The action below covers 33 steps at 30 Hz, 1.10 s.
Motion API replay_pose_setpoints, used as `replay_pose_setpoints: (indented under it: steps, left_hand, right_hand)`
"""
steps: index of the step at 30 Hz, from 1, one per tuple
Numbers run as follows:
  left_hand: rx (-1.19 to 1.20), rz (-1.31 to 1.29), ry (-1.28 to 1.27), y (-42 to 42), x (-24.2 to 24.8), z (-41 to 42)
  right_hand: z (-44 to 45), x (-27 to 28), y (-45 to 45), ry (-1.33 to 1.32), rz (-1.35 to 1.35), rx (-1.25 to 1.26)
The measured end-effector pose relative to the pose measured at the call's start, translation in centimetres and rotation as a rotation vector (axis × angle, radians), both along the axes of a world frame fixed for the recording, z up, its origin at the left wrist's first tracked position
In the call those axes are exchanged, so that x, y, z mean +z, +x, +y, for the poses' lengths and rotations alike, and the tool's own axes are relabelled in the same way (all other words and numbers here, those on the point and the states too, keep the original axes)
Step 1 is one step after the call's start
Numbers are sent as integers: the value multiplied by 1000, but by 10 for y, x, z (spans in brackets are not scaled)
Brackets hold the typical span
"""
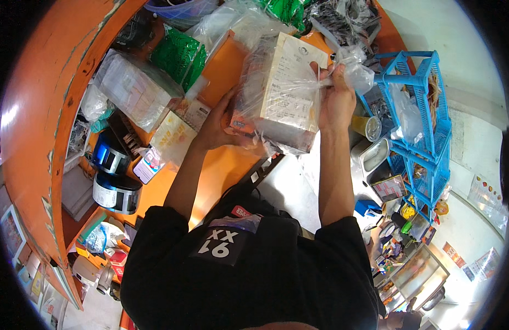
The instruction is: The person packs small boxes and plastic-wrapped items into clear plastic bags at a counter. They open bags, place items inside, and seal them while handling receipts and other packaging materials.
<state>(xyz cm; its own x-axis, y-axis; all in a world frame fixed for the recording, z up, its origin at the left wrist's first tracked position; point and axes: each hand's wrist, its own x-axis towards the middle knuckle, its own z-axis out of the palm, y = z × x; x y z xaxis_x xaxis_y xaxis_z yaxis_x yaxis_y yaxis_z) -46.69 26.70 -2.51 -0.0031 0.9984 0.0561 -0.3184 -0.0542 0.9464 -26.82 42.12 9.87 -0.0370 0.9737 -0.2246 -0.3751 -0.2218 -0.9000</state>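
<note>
A box in a clear plastic bag (293,82) is held up above the orange counter (217,163), tilted. Through the film I see a long printed paper slip on its pale upper side. My left hand (225,128) supports the box from its lower left side, the fingers partly hidden behind it. At the box's right edge my right hand (339,97) grips the gathered neck of the bag, and the loose plastic end (359,74) puffs out beyond the fingers.
Another bagged box (134,88) stands left, beside a green packet (178,55). Two receipt printers (116,193) and a smartphone (148,166) sit nearer. Right are a blue plastic rack (427,144), a cup of yellow contents (366,127) and a metal container (374,156). A person (403,319) is at lower right.
</note>
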Motion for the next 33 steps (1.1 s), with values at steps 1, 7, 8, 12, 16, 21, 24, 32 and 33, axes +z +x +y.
replay_pose_setpoints:
  steps: [1,7,8,12,16,21,24,32,33]
  left_hand:
    - [18,63,-45,3,0,0]
    - [84,17,-125,8,0,-1]
    - [116,6,-114,10,0,0]
    - [209,130,-91,12,23,24]
    - [228,341,-96,11,56,52]
    - [291,409,-220,21,84,65]
    - [292,418,-207,23,93,64]
    - [205,270,-65,58,-39,-31]
    - [189,241,-81,67,-40,-40]
  right_hand:
    - [2,1,0,-13,23,4]
    - [15,4,0,-81,-44,-4]
    - [22,4,0,-86,-63,-7]
    - [57,5,0,-158,5,67]
    - [101,-4,1,-89,72,103]
    - [133,-10,3,-141,30,127]
    - [135,-15,4,-97,-161,105]
    - [-54,-22,13,197,-209,34]
    - [-64,-11,16,243,-302,26]
